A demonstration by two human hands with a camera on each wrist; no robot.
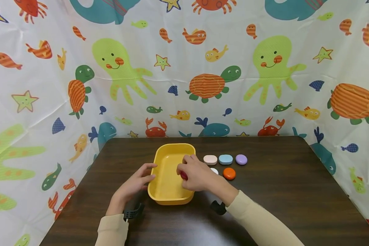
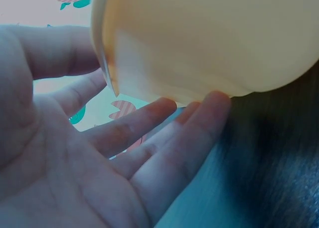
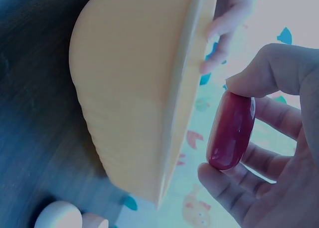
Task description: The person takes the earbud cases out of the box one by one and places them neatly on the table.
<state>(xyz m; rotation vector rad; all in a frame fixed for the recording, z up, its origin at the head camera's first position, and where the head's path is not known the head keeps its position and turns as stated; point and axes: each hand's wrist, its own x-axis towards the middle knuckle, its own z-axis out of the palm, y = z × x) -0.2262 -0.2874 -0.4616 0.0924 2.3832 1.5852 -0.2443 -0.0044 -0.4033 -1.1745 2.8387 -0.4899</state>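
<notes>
A yellow plastic tub (image 1: pixel 167 177) with rounded corners stands on the table; its inside looks bare where it shows. My right hand (image 1: pixel 195 173) is over the tub's right side, pinching a glossy dark red, rounded soap-like bar (image 3: pixel 232 130) by its ends between thumb and fingers. In the head view only a bit of the bar shows beneath that hand. At the tub's left side is my left hand (image 1: pixel 135 182), its fairly straight, spread fingers touching the rim and outer wall. Up close, the left wrist view shows its fingertips (image 2: pixel 217 101) against the tub wall (image 2: pixel 199 38).
Right of the tub lie small rounded pieces: a pale pink one (image 1: pixel 210 160), a blue one (image 1: pixel 226 159), a purple one (image 1: pixel 241 159), an orange one (image 1: pixel 229 173), and a white one (image 1: pixel 214 171) partly behind the right hand. A sea-animal cloth (image 1: pixel 172 75) hangs behind the dark table (image 1: pixel 283 191).
</notes>
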